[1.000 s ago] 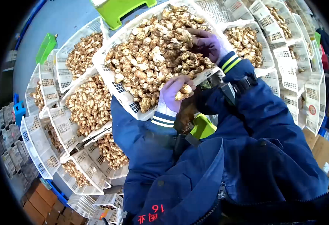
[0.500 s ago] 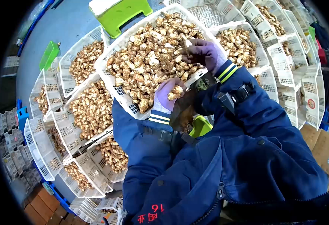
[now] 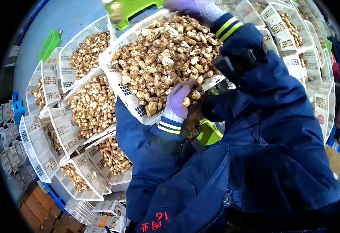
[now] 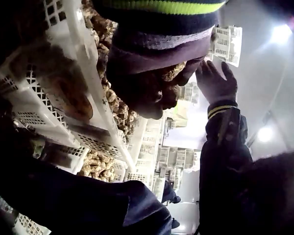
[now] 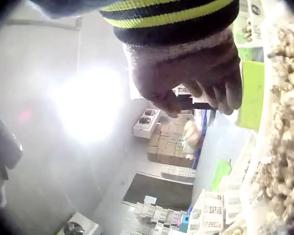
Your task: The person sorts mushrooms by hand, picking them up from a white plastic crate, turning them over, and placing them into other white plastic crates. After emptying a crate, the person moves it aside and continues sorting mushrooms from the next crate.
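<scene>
My gloved left hand [image 3: 178, 101] is at the near edge of a white crate [image 3: 125, 95] heaped with brown-and-white mushrooms [image 3: 166, 58]. It grips a mushroom [image 3: 186, 102], with another pale one showing against its fingers. In the left wrist view, a mushroom [image 4: 174, 72] pokes out between the dark gloved fingers. My right hand [image 3: 195, 8], blurred, is raised over the crate's far side; in the right wrist view its fingers [image 5: 219, 95] hang loosely bent with nothing in them. A single blurred mushroom [image 3: 116, 12] is in the air, apart from that hand.
A green stool [image 3: 133, 9] stands beyond the crate. More white crates of mushrooms [image 3: 92, 106] crowd the left, and others [image 3: 290, 29] stand on the right. A green bin [image 3: 49, 44] lies at the far left. Something lime green [image 3: 209, 133] shows below the crate's near edge.
My right hand has lifted from the crate's near right, where it pinched a mushroom, up to the far side. That mushroom has left it. My left hand stays near the crate's edge, still holding its mushroom.
</scene>
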Tool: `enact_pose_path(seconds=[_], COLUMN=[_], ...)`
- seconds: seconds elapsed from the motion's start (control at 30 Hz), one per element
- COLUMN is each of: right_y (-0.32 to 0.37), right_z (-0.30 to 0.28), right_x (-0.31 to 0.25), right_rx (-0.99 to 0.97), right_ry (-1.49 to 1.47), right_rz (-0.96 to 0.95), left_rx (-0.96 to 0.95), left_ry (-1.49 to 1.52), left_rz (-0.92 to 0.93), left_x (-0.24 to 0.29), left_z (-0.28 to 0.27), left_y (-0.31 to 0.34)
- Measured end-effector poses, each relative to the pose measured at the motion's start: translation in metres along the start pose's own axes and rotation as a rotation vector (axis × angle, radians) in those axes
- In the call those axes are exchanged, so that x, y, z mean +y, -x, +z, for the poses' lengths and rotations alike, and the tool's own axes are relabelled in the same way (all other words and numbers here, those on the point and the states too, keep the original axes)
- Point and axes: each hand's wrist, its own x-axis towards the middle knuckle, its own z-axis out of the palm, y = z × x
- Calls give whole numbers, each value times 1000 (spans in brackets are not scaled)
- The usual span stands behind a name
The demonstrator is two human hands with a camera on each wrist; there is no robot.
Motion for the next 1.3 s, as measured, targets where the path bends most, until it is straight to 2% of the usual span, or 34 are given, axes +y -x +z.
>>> enact_pose_path(seconds=[0.07,0.1,0.13,0.17,0.2,0.27,0.33,0.37,0.4,0.47,0.5,0.53,0.57,0.6,0.67,0.73,0.8,0.83,0.87,0.9,0.93,0.97,1.0,1.07,1.1,1.13,1.2,1.3], right_y=[-24,-22,-35,-36,-23,-31,-25,-24,-22,-12,-5,7,23,49,113,150,186,199,207,218,226,229,235,229,254,280,295,304], right_z=[-24,-33,-52,-60,-52,-56,-45,-43,-44,-49,-54,-55,-52,-37,-1,30,51,53,51,46,42,46,46,57,46,35,5,-31], right_x=[35,42,83,143,130,178,178,182,184,186,185,173,163,129,63,63,63,72,87,97,107,125,116,153,102,51,49,68], right_rx=[367,337,207,433,234,190,254,280,310,380,418,456,383,309,177,44,195,267,318,294,267,249,172,-47,215,415,328,159], right_ry=[698,802,1157,1401,1458,1449,1456,1437,1417,1177,1059,982,676,363,348,480,309,116,84,-2,-87,127,123,577,170,-208,56,433], right_rz=[-80,-45,-131,-523,-111,-104,-56,-77,-97,-208,-262,-383,-158,59,75,-429,-450,-328,-186,-46,92,56,95,176,53,-160,-167,-171], left_rx=[-68,-129,-101,-75,-46,-42,-67,-69,-65,-65,-114,-185,-172,-165,-54,5,59,64,67,-37,40,-25,-90,-356,-485,-615,-495,-303], left_ry=[-416,-524,-321,-121,75,142,116,241,162,1,-181,-680,-758,-555,-94,417,212,244,276,466,368,119,-127,-153,-169,-185,-391,-20], left_rz=[275,400,239,74,-89,-126,-94,-173,-109,16,203,469,498,326,20,-84,-89,-115,-146,-82,-35,73,184,229,252,271,277,192], left_x=[-9,-10,-8,-1,5,10,14,10,6,-4,-12,-13,-15,-16,-17,-6,-7,-1,4,5,23,35,41,41,38,35,15,23], left_z=[-7,-12,-10,-4,1,5,7,2,1,2,-3,-13,-19,-15,-6,21,13,12,10,11,31,59,92,177,215,234,232,186], left_y=[-2,-4,-4,-2,0,0,0,-1,-3,-4,-6,-13,-15,-14,-12,-10,-2,-1,0,-6,-5,-10,-12,-3,2,3,-5,-6])
